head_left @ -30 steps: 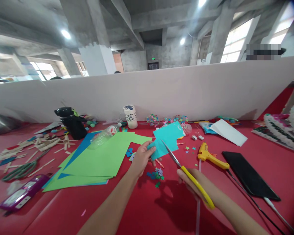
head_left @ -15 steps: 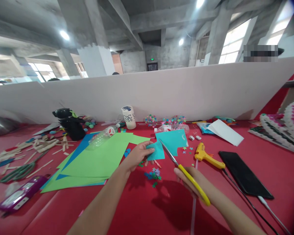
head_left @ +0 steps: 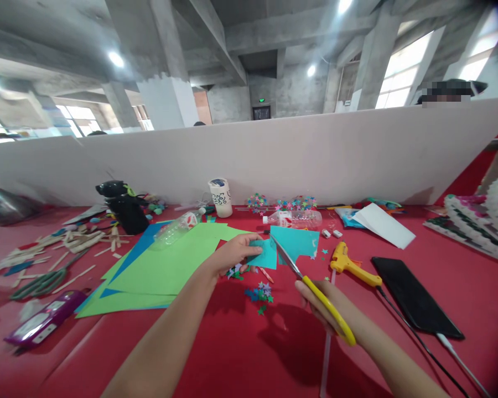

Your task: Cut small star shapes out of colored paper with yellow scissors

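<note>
My left hand [head_left: 237, 255] is closed on a small turquoise piece of paper [head_left: 264, 254], pinched between thumb and fingers. In my right hand [head_left: 324, 304] is a pair of scissors with yellow handles [head_left: 330, 309], the blades pointing up and left. Their tip lies against the right edge of the small piece. A larger turquoise sheet [head_left: 296, 242] sits just beyond the blades, with a gap showing along their line; whether the two pieces still join at the top cannot be made out. Small star-shaped sequins [head_left: 260, 293] lie on the red table below my left hand.
Green sheets [head_left: 170, 265] spread at the left, with a clear plastic bottle [head_left: 176, 229] on them. A yellow glue gun [head_left: 352, 265] and a black phone [head_left: 415, 296] with cables lie right. Green-handled scissors [head_left: 41, 283], wooden sticks and a purple packet [head_left: 45, 323] are far left.
The larger turquoise sheet has shifted slightly, and a gap now shows between it and the piece in my left hand. My left hand moved slightly left; the view turned a little.
</note>
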Motion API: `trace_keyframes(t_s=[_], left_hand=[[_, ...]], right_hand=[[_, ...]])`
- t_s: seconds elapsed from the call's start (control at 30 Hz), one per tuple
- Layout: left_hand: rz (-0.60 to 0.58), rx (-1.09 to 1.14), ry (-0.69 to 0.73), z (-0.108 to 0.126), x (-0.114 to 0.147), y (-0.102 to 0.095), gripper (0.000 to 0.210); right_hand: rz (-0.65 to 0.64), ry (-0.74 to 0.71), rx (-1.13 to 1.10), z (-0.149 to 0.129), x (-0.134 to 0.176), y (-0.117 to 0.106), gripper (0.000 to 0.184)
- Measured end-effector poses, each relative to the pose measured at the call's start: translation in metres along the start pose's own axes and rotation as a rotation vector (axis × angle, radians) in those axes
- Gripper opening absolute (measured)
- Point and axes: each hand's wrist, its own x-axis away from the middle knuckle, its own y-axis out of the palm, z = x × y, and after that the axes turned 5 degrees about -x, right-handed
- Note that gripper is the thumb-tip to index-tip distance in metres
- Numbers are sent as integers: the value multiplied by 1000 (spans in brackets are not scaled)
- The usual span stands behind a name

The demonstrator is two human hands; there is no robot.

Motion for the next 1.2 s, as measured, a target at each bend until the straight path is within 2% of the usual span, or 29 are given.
trace_keyframes(t_s=[0.3,0.57,0.73,0.97,1.2], left_hand=[[41,69,-4,-6,-10,10,36],[-13,-28,-4,-2,-5,3,26],[80,-13,6,-10,-10,11,27],[180,136,-28,-28,-3,28,35],[2,119,24,-39,10,58,32]], right_hand=[[-59,-13,-54,-7,3,-6,52],[-53,17,-13,-5,-2,-8,58],[14,113,13,-3,-6,-10,55],[64,50,-71,0,-9,-10,46],[19,-89,-246,-2,-5,-4,37]])
